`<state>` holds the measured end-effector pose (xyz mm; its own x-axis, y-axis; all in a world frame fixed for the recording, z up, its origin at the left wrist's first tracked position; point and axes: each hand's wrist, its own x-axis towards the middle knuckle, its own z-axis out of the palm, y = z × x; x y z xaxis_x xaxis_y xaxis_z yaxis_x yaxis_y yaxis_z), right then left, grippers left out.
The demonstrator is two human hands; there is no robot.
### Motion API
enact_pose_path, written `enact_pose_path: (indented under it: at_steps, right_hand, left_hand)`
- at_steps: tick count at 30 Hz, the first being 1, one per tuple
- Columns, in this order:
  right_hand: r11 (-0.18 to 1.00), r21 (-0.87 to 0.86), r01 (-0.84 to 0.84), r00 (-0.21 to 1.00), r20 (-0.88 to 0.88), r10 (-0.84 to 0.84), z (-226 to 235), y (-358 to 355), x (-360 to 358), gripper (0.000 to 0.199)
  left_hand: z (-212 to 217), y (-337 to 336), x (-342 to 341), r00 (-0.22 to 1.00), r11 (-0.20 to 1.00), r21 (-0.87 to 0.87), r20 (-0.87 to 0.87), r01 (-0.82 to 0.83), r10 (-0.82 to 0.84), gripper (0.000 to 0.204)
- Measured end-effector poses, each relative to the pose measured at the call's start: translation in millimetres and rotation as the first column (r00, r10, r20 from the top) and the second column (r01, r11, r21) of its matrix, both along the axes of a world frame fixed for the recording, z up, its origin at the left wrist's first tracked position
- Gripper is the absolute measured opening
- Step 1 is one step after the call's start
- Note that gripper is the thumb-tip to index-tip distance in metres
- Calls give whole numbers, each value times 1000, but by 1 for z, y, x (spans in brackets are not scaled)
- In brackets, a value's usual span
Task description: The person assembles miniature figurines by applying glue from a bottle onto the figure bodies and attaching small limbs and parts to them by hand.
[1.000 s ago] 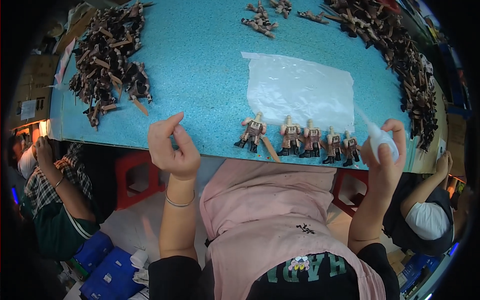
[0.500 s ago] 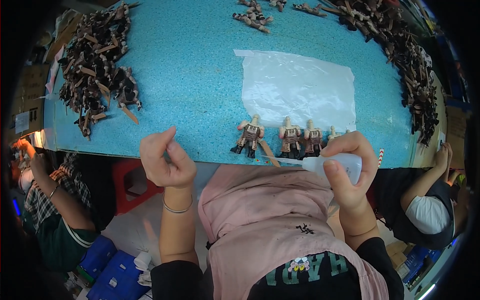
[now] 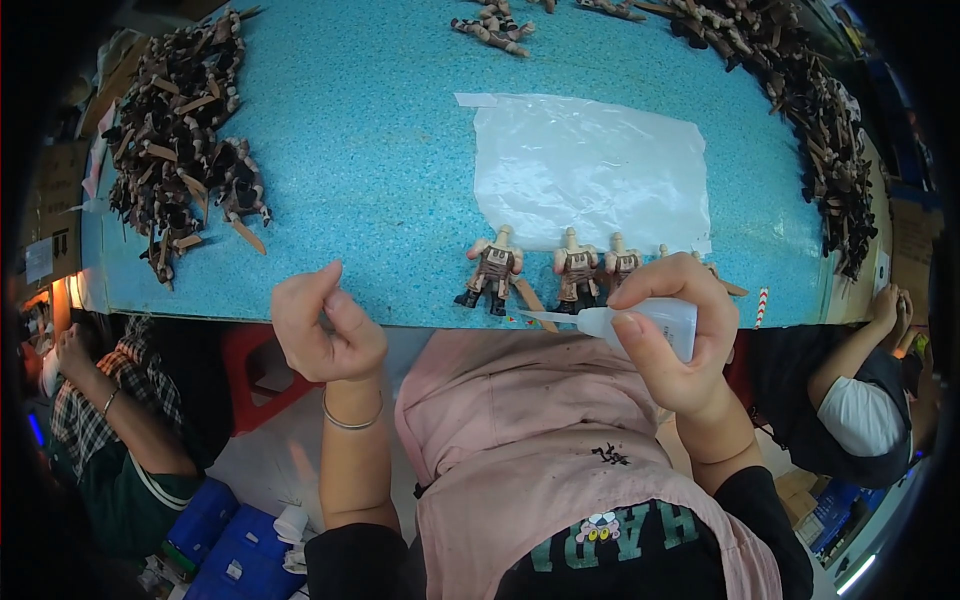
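A small white squeeze bottle [image 3: 668, 328] with a long thin nozzle is gripped in my right hand [image 3: 685, 330], thumb on one side and fingers wrapped round the other. Its nozzle points left, the tip close to the dark boots of a toy figure [image 3: 494, 268] at the table's front edge. A second figure [image 3: 576, 268] and a third figure [image 3: 621, 258] lie to the right, the third partly behind my fingers. My left hand [image 3: 330, 325] hovers by the table edge, fingers curled in; what they hold, if anything, is hidden.
A clear plastic sheet [image 3: 590, 165] lies flat on the blue table [image 3: 360, 130]. Heaps of similar figures sit at the left [image 3: 175, 150] and right [image 3: 835, 170], with a few at the far edge [image 3: 495, 35]. Other people sit on both sides.
My right hand and the bottle have shifted slightly left, covering less of the figures on the right. My left hand keeps nearly the same pose. The whole view has shifted a little.
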<state>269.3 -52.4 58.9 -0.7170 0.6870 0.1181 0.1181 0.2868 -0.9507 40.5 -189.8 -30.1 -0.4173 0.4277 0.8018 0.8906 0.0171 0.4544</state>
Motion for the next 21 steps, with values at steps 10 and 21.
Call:
enact_pose_path:
  at_steps: [10,21]
  right_hand:
    - [1000,-17,-12,999,-34,12,-3,2,0,10]
    - [1000,-8,-5,1000,-21,5,-3,3,0,10]
  left_hand:
    - [0,0,1,1000,1000,-8,15,-17,17,16]
    - [0,0,1,1000,1000,-15,18,-2,3,16]
